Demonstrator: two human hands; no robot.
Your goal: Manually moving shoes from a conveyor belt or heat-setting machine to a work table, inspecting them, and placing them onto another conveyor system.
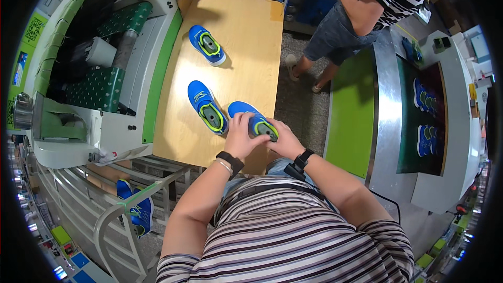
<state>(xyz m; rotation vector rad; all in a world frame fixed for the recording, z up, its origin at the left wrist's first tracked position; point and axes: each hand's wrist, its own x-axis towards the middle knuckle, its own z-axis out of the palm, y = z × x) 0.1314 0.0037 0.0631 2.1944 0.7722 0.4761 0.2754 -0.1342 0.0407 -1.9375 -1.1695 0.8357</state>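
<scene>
Both my hands grip one blue sneaker [243, 108] at the near right part of the wooden table. Its collar lining is yellow-green, and a dark grey shoe last [268, 130] fills the opening. My left hand [242, 137] wraps the left side, thumb at the heel end. On the other side my right hand [286, 140] closes around the collar and heel. Just left of my left hand lies a second blue sneaker [201, 99], toe pointing away. Farther off, a third blue sneaker [203, 42] rests on the table. Grey lasts also show in these two.
The wooden table [251, 36] stands beside a white-and-green machine with a dark green belt [99, 89]. A metal rack [112, 215] at lower left holds blue shoes [140, 214]. At right, a conveyor machine [387, 126] carries more blue shoes [425, 141]. Another person [335, 36] stands beyond the table.
</scene>
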